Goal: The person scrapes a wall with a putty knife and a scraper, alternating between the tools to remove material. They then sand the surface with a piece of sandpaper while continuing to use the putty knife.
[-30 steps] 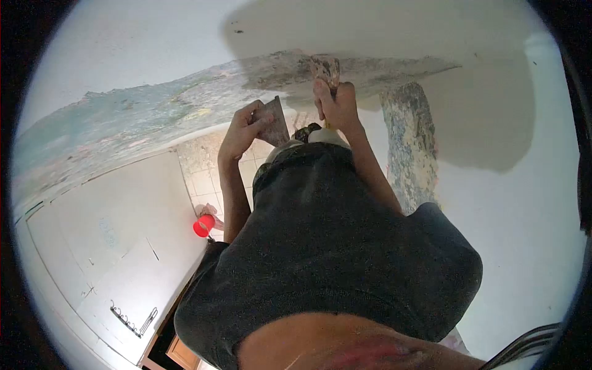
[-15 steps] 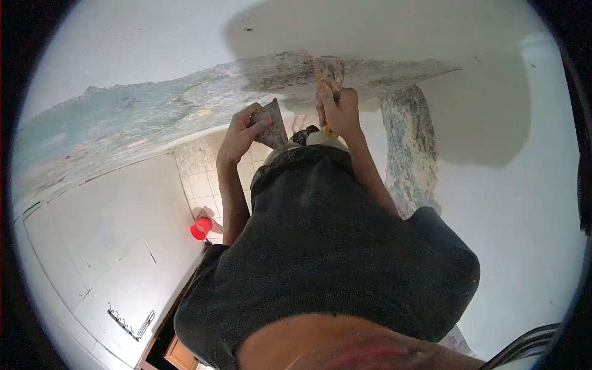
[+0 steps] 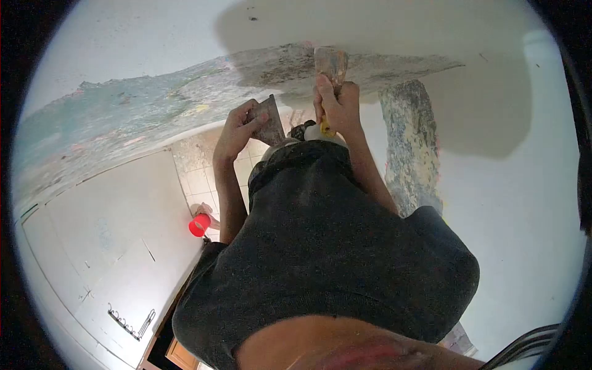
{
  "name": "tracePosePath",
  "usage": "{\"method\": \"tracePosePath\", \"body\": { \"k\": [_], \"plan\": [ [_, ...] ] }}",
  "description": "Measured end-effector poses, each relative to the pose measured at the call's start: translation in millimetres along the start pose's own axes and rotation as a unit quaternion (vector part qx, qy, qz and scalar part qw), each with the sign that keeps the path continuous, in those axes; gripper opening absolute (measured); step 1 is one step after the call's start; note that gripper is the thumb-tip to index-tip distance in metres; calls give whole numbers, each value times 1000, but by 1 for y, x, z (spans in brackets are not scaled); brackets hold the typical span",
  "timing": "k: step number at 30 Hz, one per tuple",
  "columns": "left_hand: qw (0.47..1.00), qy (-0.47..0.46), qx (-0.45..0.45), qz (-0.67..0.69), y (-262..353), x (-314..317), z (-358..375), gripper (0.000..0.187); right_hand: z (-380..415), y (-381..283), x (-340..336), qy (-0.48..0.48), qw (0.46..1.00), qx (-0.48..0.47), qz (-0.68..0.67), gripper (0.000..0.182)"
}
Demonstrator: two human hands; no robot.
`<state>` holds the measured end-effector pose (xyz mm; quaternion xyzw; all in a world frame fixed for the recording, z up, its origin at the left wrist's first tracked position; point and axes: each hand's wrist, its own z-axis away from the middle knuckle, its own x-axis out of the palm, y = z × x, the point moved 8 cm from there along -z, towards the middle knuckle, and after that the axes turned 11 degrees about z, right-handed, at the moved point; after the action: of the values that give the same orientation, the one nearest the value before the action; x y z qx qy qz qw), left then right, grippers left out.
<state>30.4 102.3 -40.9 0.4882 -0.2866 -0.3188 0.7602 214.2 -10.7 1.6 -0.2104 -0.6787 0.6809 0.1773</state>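
Observation:
My right hand (image 3: 339, 108) is wrapped round the yellow handle (image 3: 327, 128) of a putty knife. Its broad, stained blade (image 3: 331, 63) points up and overlaps the rough grey patch (image 3: 271, 69) on the wall. To the left, my left hand (image 3: 235, 131) grips a flat, dull metal scraper plate (image 3: 269, 121) by one side, fingers behind it and thumb across its face. The plate is held tilted, a short way from the putty knife. Bare, scraped plaster runs in a long band across the white wall behind both tools.
A second scraped strip (image 3: 410, 142) runs down the wall at right. On the tiled floor (image 3: 198, 182) stands a red container (image 3: 199, 225). A white panel (image 3: 111, 240) with a row of hooks (image 3: 126, 322) is at lower left, and dark cables (image 3: 530, 342) are at lower right.
The putty knife and my right hand sit slightly higher, with more of the yellow handle showing. My left hand has shifted slightly left with the plate. Both grips stay the same.

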Motion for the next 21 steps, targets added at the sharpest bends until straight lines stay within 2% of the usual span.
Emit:
{"method": "tracePosePath", "body": {
  "k": [2, 6, 9, 13, 15, 18, 21],
  "plan": [
    [1000, -3, -10, 6, -10, 1, 4, 15, 1, 24, -2, 12, 1000, 18, -11, 43],
    [1000, -3, 4, 16, -1, 2, 0, 12, 0, 7, 0, 11, 1000, 11, -9, 46],
    [999, -12, -13, 32, -2, 8, 6, 13, -2, 24, -4, 26, 999, 20, 10, 47],
    [1000, -10, -15, 4, -1, 7, 3, 16, -8, 13, -1, 2, 1000, -6, 11, 44],
    [998, -18, -27, 44, -5, 10, 6, 15, -4, 18, -1, 7, 1000, 1, 7, 43],
    [999, -23, -20, 32, -7, 8, 5, 15, -8, 24, -1, 8, 998, -7, 63, 41],
    [999, -19, -15, 33, -12, 5, 8, 14, -8, -24, 0, 51, 997, -40, 39, 41]
  ]
}}
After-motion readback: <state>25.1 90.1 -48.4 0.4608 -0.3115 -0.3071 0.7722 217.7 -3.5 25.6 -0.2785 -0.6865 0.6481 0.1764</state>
